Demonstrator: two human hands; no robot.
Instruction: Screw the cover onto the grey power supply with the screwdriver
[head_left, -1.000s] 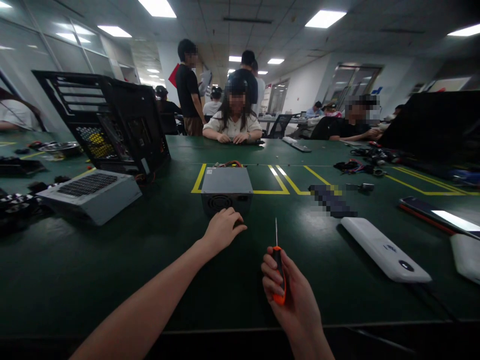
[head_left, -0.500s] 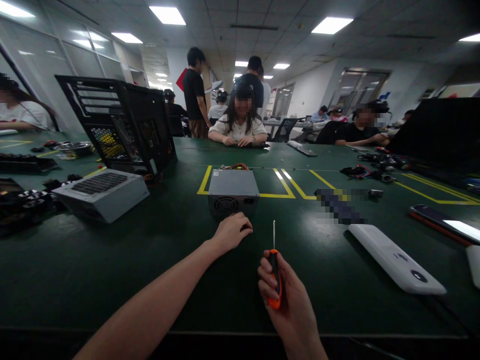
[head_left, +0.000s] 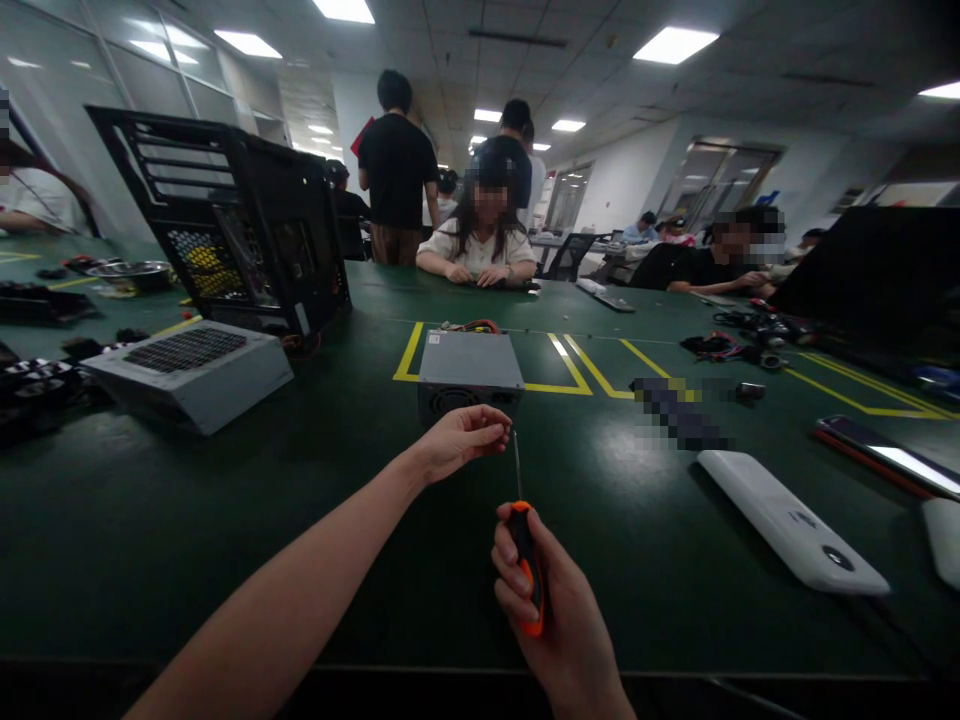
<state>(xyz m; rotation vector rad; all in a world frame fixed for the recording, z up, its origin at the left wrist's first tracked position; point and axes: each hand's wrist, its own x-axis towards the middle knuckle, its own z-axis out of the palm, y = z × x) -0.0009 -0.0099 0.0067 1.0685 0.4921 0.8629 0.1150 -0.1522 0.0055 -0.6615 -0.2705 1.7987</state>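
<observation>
My right hand is wrapped round the orange and black handle of a screwdriver, its thin shaft pointing up and away from me. Just left of the screwdriver's tip, my left hand is closed in a pinch. Whatever its fingertips hold, if anything, is too small to make out. Directly behind that hand sits a grey computer power supply with a round fan grille and a socket on its front. The left hand partly covers this front face.
A black computer case and a second power supply stand to the left. On the right lie a white device, a phone and cables. A person sits across the green table.
My left hand has lifted slightly and its fingertips have come together in a pinch. The screwdriver has moved left, bringing its tip close to them. The view has shifted a little.
</observation>
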